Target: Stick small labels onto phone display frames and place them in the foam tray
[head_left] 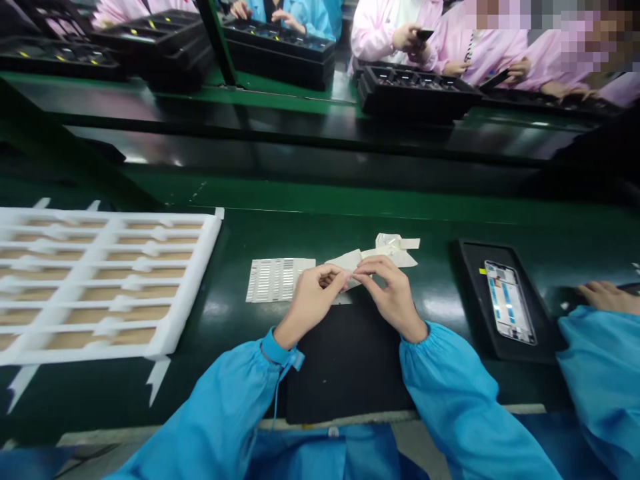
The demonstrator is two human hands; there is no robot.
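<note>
My left hand [317, 293] and my right hand [390, 290] meet fingertip to fingertip above the top edge of a black mat [350, 367]. Both are closed in a pinch; what lies between the fingertips is too small to make out. Just left of my left hand lies a sheet of small silvery strip labels [273, 280], partly covered by that hand. Behind my fingers are crumpled pieces of pale backing paper [397, 257] on the dark green table. A blue strap circles my left wrist, with a cord hanging from it.
A white slotted foam rack [193, 287] stands at the left. To the right, a black tray [475, 257] holds a phone frame [510, 303] with blue strips. A co-worker's hand [610, 297] is beyond it. Across the bench, people work behind black trays [415, 97].
</note>
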